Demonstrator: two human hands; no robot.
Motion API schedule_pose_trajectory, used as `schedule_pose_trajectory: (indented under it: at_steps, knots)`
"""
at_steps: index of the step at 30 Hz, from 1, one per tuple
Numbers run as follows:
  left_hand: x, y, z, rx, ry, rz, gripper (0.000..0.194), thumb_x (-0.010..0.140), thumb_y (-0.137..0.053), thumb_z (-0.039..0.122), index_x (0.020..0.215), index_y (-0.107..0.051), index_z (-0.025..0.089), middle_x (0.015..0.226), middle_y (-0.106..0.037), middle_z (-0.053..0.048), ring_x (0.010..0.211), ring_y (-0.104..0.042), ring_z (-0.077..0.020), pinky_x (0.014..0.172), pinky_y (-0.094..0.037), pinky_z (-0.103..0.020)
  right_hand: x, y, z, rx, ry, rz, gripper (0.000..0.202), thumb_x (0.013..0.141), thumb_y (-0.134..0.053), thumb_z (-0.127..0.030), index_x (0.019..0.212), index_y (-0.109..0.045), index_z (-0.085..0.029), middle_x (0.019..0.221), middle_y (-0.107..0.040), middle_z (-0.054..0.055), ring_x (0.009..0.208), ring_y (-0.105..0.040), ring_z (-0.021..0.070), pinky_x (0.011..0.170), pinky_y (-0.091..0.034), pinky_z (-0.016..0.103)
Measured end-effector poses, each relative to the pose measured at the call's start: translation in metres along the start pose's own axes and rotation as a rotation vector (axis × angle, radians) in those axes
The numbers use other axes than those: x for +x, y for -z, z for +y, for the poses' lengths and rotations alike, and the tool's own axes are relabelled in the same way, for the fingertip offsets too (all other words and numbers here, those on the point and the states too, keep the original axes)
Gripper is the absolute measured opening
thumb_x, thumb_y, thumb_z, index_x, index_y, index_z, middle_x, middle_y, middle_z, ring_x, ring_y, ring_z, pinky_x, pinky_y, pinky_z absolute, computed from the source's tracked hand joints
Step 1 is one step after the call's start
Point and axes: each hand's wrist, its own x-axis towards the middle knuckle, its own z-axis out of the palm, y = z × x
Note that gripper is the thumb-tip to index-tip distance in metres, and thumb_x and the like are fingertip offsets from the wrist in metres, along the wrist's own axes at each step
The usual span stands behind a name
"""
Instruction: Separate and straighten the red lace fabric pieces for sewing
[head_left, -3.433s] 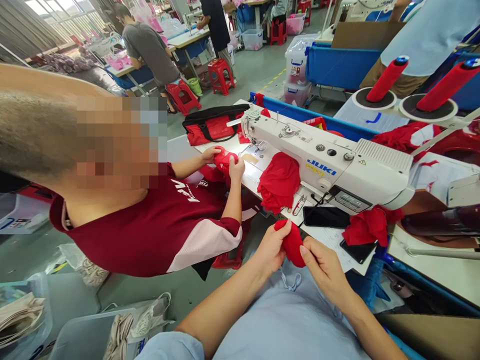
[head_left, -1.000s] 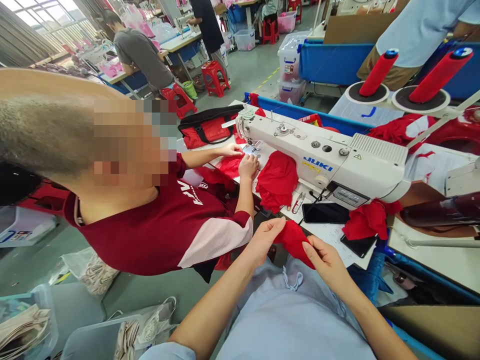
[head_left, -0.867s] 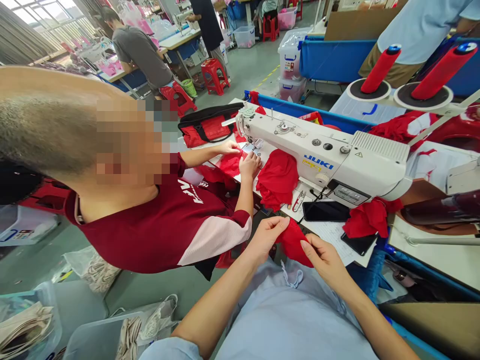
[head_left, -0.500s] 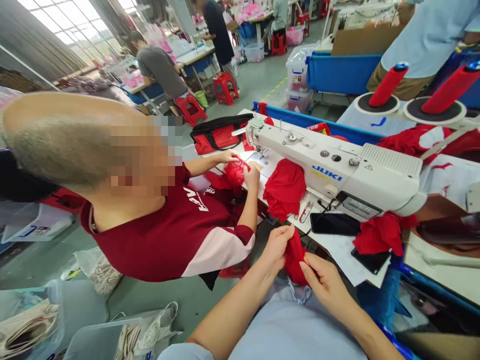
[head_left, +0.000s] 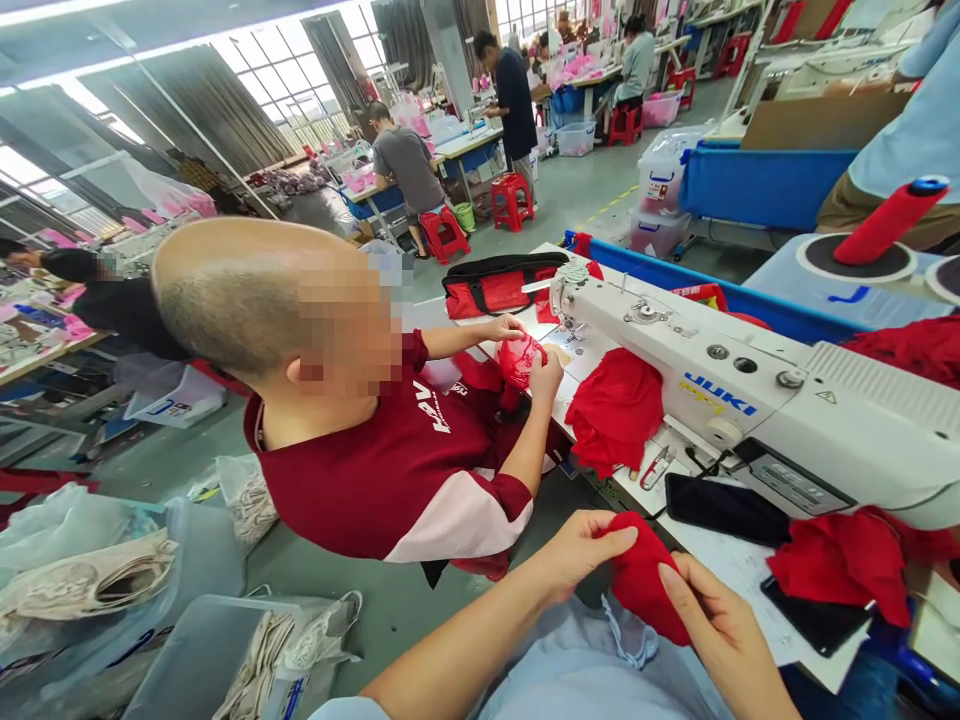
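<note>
A white sewing table (head_left: 581, 368) bears a sewing machine (head_left: 675, 380), a red fabric heap (head_left: 619, 410) and a dark phone (head_left: 727, 508); windows and further workstations line the room. The table's near edge lies just beyond the hands; a person (head_left: 390, 470) occupies the left side, with open floor (head_left: 367, 620) between that person and the plastic bins (head_left: 206, 610). The red cloth piece (head_left: 645, 575), small, soft and rounded, is suspended before the wearer's torso, its ends pinched by fingers of the left hand (head_left: 585, 548) and right hand (head_left: 709, 600).
</note>
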Motion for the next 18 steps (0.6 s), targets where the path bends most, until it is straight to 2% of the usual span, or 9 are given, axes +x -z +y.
schedule_pose_trajectory:
  at_steps: [3, 9, 12, 15, 18]
  knots:
    - [0.001, 0.000, -0.002, -0.017, 0.007, 0.026, 0.055, 0.051, -0.080, 0.063, 0.073, -0.069, 0.014, 0.067, -0.062, -0.001, 0.060, -0.049, -0.0110, 0.065, -0.035, -0.025, -0.001, -0.003, 0.004, 0.041, -0.063, 0.016, 0.040, 0.088, -0.053, -0.054, 0.066, -0.056, -0.021, 0.061, -0.052, -0.001, 0.055, -0.045, 0.0138, 0.050, -0.041, 0.022]
    - [-0.008, 0.003, 0.001, 0.007, -0.014, 0.085, 0.059, 0.054, -0.076, 0.067, 0.076, -0.066, 0.014, 0.066, -0.059, 0.000, 0.057, -0.046, -0.0096, 0.057, -0.031, -0.023, 0.007, 0.000, 0.017, 0.018, 0.019, -0.085, 0.034, 0.088, -0.055, -0.049, 0.069, -0.059, -0.021, 0.060, -0.053, -0.001, 0.052, -0.050, 0.0143, 0.048, -0.045, 0.021]
    - [-0.013, 0.002, 0.005, 0.087, -0.049, 0.074, 0.058, 0.058, -0.072, 0.069, 0.075, -0.064, 0.014, 0.064, -0.055, 0.001, 0.054, -0.040, -0.0080, 0.053, -0.026, -0.023, 0.010, 0.001, 0.014, -0.002, 0.089, -0.056, 0.028, 0.085, -0.060, -0.045, 0.071, -0.061, -0.021, 0.085, -0.063, 0.006, 0.078, -0.062, 0.0198, 0.066, -0.053, 0.024]
    - [-0.017, -0.002, 0.011, 0.158, -0.079, 0.050, 0.057, 0.063, -0.068, 0.069, 0.077, -0.064, 0.014, 0.063, -0.052, 0.001, 0.054, -0.039, -0.0087, 0.054, -0.025, -0.024, 0.013, 0.006, 0.009, 0.081, 0.080, 0.011, 0.028, 0.085, -0.062, -0.042, 0.068, -0.060, -0.021, 0.121, -0.060, 0.012, 0.110, -0.059, 0.0271, 0.086, -0.054, 0.031]
    - [-0.019, -0.007, 0.013, 0.198, -0.106, 0.044, 0.055, 0.066, -0.065, 0.069, 0.075, -0.062, 0.015, 0.063, -0.050, 0.002, 0.056, -0.039, -0.0097, 0.056, -0.027, -0.025, 0.017, 0.015, 0.011, 0.195, 0.039, -0.028, 0.028, 0.085, -0.062, -0.041, 0.066, -0.057, -0.021, 0.121, -0.064, 0.014, 0.104, -0.064, 0.0286, 0.081, -0.057, 0.036]
